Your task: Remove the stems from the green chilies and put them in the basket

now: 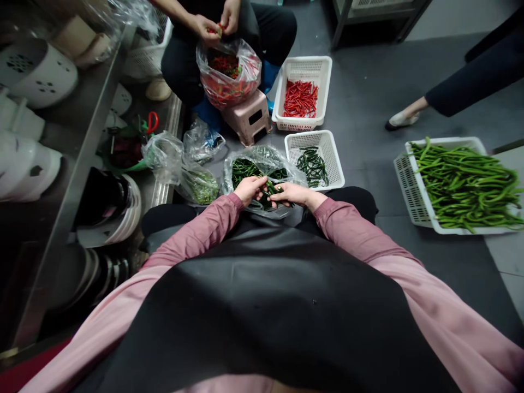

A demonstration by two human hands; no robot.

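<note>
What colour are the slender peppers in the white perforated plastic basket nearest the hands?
The slender peppers are dark green, shown in the head view.

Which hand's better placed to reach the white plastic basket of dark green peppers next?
Likely the right hand: it sits nearer the basket; the left hand would reach past the right.

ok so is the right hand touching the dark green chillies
Touching: the head view shows the right hand gripping some dark green chillies over the clear plastic bag.
</note>
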